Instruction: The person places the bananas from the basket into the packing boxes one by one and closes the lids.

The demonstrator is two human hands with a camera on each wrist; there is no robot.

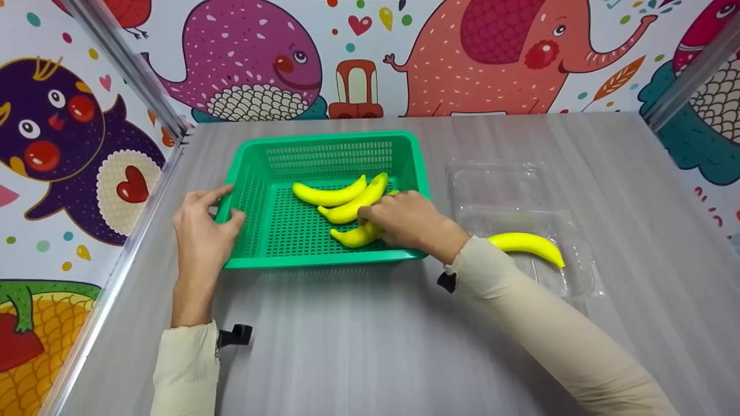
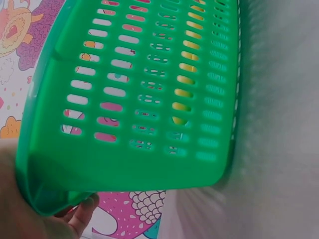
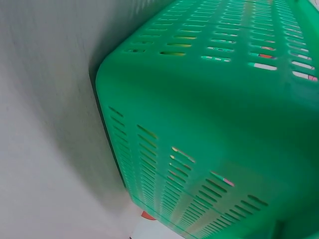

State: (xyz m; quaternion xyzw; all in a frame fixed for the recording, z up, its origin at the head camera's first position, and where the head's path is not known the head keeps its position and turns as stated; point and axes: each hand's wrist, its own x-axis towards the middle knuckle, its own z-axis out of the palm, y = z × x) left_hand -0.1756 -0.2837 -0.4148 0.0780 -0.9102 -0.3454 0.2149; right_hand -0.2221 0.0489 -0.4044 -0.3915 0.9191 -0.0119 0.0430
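A green plastic basket (image 1: 324, 263) with slotted walls stands on the table, several yellow bananas inside. My left hand (image 1: 205, 228) grips its left rim; the left wrist view shows that hand (image 2: 65, 221) at the rim's corner. Reaching over the front right corner, my right hand (image 1: 407, 219) holds a banana (image 1: 354, 236) near the basket floor, covering its right end. Just beyond it lie a second banana (image 1: 352, 202) and a third banana (image 1: 329, 193), side by side. A yellow-green tip (image 1: 394, 192) peeks out behind the right knuckles. The right wrist view shows only the basket's outside (image 3: 199, 119).
To the right, a clear plastic clamshell box (image 1: 578, 248) lies opened flat, with one banana (image 1: 529, 245) in its near half, partly behind the right sleeve (image 1: 497, 271). Printed cartoon panels (image 1: 358, 34) wall the grey table (image 1: 347, 341) at the back and sides.
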